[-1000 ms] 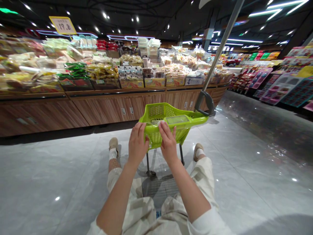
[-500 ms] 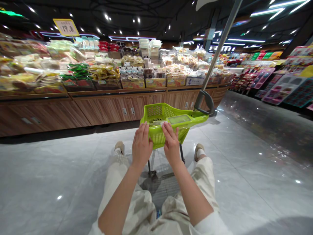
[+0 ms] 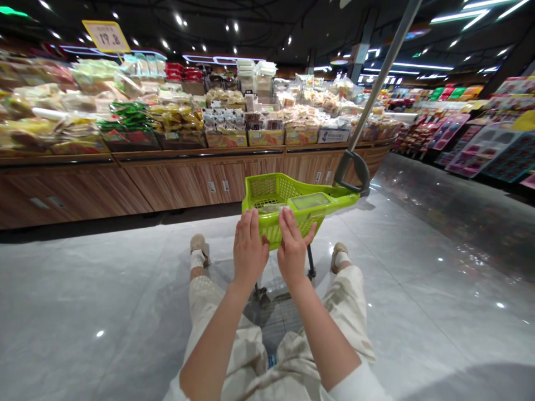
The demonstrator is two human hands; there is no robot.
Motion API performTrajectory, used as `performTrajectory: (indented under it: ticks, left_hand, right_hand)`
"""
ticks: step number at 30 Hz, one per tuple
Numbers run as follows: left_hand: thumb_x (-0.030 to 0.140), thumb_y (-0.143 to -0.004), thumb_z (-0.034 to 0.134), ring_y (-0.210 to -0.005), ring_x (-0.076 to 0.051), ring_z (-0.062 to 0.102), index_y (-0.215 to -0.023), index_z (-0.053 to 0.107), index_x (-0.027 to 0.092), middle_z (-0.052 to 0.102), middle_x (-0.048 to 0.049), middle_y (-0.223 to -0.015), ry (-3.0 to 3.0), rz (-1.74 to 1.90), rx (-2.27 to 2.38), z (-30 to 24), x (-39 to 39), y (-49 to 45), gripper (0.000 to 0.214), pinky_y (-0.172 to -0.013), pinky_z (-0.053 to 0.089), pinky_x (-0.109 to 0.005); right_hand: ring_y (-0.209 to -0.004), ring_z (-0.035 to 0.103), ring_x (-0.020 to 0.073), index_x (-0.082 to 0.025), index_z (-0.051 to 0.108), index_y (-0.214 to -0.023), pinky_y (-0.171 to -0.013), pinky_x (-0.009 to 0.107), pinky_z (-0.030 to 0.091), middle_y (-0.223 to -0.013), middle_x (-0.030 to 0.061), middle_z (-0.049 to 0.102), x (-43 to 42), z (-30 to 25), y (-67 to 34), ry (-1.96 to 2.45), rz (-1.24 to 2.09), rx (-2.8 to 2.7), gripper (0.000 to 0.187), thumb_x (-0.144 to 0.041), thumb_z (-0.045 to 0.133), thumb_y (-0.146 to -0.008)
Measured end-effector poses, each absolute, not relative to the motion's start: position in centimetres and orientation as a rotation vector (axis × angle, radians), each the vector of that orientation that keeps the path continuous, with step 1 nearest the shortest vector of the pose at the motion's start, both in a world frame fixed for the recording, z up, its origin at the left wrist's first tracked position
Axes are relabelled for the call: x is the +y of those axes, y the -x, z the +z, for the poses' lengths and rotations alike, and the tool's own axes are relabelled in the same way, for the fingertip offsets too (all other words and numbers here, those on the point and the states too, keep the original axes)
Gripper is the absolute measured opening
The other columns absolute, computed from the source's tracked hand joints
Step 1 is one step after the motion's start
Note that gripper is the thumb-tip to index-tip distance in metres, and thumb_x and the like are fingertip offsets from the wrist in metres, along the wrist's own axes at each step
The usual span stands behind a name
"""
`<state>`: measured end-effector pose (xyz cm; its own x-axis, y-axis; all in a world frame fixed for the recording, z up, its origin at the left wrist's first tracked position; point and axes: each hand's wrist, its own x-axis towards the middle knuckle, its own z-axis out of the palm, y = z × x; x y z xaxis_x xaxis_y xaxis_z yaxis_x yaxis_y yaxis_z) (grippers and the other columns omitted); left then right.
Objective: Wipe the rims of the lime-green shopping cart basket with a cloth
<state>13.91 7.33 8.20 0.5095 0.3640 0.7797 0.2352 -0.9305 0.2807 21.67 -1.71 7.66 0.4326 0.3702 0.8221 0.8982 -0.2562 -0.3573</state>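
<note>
A lime-green shopping cart basket (image 3: 320,207) on thin dark legs stands between my knees. My left hand (image 3: 249,245) holds its near rim at the left corner, fingers side by side over the top edge and thumb against the outer wall. Just right of it, my right hand (image 3: 292,245) grips the same rim, two fingers laid over the edge and the little finger sticking out. Something clear and whitish (image 3: 271,208) shows on the rim between my fingertips; I cannot make out what it is. The visible inside of the basket shows only its lattice.
A grey loop handle (image 3: 353,172) and a tall metal pole (image 3: 382,75) rise at the cart's right end. Beyond stands a wooden display counter (image 3: 167,186) heaped with packaged food. A price sign (image 3: 106,36) stands at left. Shiny grey tiles (image 3: 104,289) cover the floor.
The cart has shifted slightly right in the view, with both hands on its rim. My right little finger sticks out further. My left foot appears slightly further left and higher.
</note>
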Motion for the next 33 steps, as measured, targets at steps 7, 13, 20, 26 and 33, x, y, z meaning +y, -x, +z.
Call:
performTrajectory:
  ticks: [7,13,20,26,33]
  left_hand:
    - [0.009,-0.083,0.052,-0.145,-0.03,0.033,-0.152,0.023,0.014,0.043,-0.0201,-0.148,-2.619,1.406,0.541,8.1,7.1,-13.9,0.076,-0.118,0.032,-0.053]
    - [0.015,-0.085,0.054,-0.147,-0.031,0.029,-0.153,0.018,0.012,0.039,-0.0217,-0.151,-2.65,1.373,0.521,8.0,7.1,-13.7,0.078,-0.118,0.031,-0.054]
    - [0.011,-0.084,0.053,-0.147,-0.031,0.031,-0.156,0.012,0.014,0.037,-0.0194,-0.155,-2.713,1.302,0.537,8.9,7.0,-12.9,0.083,-0.118,0.032,-0.051]
    - [0.009,-0.085,0.047,-0.149,-0.027,0.025,-0.157,0.009,0.018,0.03,-0.0158,-0.16,-2.737,1.253,0.501,9.0,7.4,-12.5,0.082,-0.119,0.031,-0.049]
    - [0.009,-0.088,0.043,-0.15,-0.025,0.021,-0.157,0.0,0.016,0.023,-0.0144,-0.163,-2.837,1.216,0.46,8.2,7.7,-11.8,0.082,-0.119,0.03,-0.047]
  right_hand:
    - [-0.141,0.043,0.0183,-0.028,0.033,-0.152,-0.121,0.054,-0.008,-0.148,0.0085,0.051,-2.5,7.3,-22.5,1.832,-0.844,-1.116,0.069,-0.003,0.034,-0.088]
    - [-0.142,0.042,0.0183,-0.025,0.03,-0.154,-0.122,0.052,-0.005,-0.15,0.0112,0.049,-1.7,7.3,-21.2,1.801,-0.813,-1.189,0.069,-0.004,0.036,-0.088]
    - [-0.141,0.042,0.0186,-0.029,0.03,-0.153,-0.121,0.055,-0.008,-0.152,0.0093,0.046,-2.8,7.6,-22.9,1.857,-0.859,-1.058,0.073,-0.001,0.032,-0.086]
    - [-0.141,0.042,0.0146,-0.025,0.029,-0.154,-0.124,0.045,0.002,-0.149,0.0104,0.049,-1.9,7.7,-21.0,1.774,-0.803,-1.321,0.07,-0.002,0.035,-0.088]
    - [-0.139,0.046,0.019,-0.03,0.031,-0.153,-0.121,0.057,-0.006,-0.151,0.0086,0.047,-2.9,8.2,-22.7,1.877,-0.84,-1.011,0.076,0.0,0.032,-0.083]
